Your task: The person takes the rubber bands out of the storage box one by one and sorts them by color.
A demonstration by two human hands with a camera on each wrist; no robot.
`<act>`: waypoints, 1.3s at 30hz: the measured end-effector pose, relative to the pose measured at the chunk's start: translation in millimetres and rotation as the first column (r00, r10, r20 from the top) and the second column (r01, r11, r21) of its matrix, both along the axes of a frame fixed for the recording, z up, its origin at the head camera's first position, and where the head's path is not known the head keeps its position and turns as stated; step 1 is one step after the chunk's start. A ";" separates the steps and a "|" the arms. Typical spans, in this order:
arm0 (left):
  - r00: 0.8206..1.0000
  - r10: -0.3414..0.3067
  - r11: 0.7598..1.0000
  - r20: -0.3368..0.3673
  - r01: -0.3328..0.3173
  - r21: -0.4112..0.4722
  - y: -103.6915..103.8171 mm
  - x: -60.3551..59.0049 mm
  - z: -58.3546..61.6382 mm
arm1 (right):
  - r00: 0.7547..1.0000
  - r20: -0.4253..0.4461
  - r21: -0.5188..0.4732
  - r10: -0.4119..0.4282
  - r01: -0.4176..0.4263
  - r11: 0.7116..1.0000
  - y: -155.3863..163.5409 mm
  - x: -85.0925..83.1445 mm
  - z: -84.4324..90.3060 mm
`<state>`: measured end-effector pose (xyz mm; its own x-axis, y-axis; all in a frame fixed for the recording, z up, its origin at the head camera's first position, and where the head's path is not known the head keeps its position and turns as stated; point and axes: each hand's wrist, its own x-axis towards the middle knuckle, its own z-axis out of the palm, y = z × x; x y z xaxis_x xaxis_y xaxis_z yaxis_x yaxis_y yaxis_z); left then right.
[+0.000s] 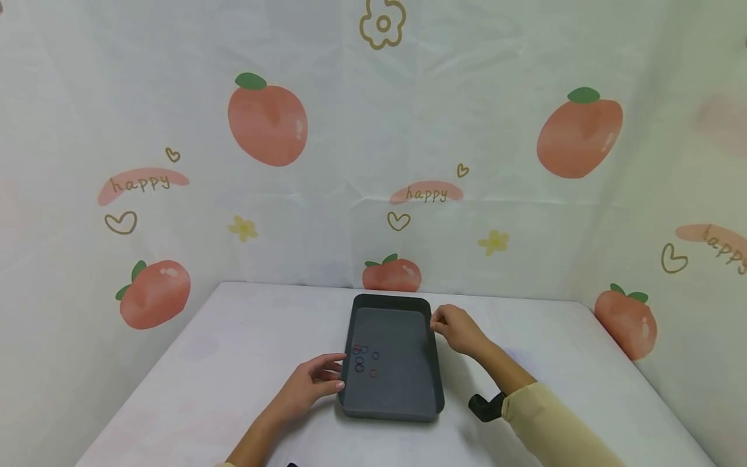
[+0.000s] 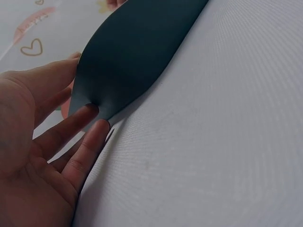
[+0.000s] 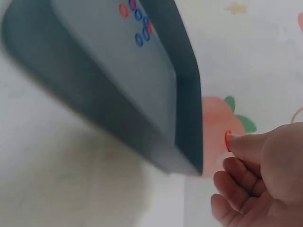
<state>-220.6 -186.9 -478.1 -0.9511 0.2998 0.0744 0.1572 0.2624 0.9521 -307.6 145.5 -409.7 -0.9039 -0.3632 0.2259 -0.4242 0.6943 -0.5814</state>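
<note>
While its fingers (image 2: pixel 71 137) lie straight and relaxed against the outside of the dark tray (image 1: pixel 403 402), the left hand (image 1: pixel 309 386) holds nothing; it touches the tray's left wall near the front corner, and the left wrist view shows the fingertips pressed to that wall where it meets the bench (image 1: pixel 233 337). The right hand (image 1: pixel 458 329) is at the tray's right wall toward the far corner, with thumb and forefinger pinching a small red ring (image 3: pixel 228 141), seen most plainly in the right wrist view, just outside and above the rim; its other fingers are curled underneath. Inside the tray, on its floor close to the left wall, lies a loose cluster of little rings (image 1: pixel 363 360), some red and some blue, none stacked that I can tell. The tray sits on the bench with its long sides running away from the person. A black object (image 1: pixel 484 407) lies on the bench just right of the tray's front corner, beside the yellow sleeve (image 1: pixel 554 428). Behind the tray hangs a backdrop (image 1: pixel 268 123) printed with peaches.
</note>
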 end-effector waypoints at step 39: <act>1.000 0.006 1.000 -0.004 -0.006 -0.024 0.3 -1.8 -3.6 | 0.978 0.014 -0.021 -0.206 0.206 0.978 24.1 -30.1 -52.7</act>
<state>-222.5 -186.5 -481.7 -0.9526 0.2960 0.0707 0.1592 0.2865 0.9448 -337.7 169.5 -462.4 -0.9615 -0.1635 0.2207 -0.2662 0.7527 -0.6022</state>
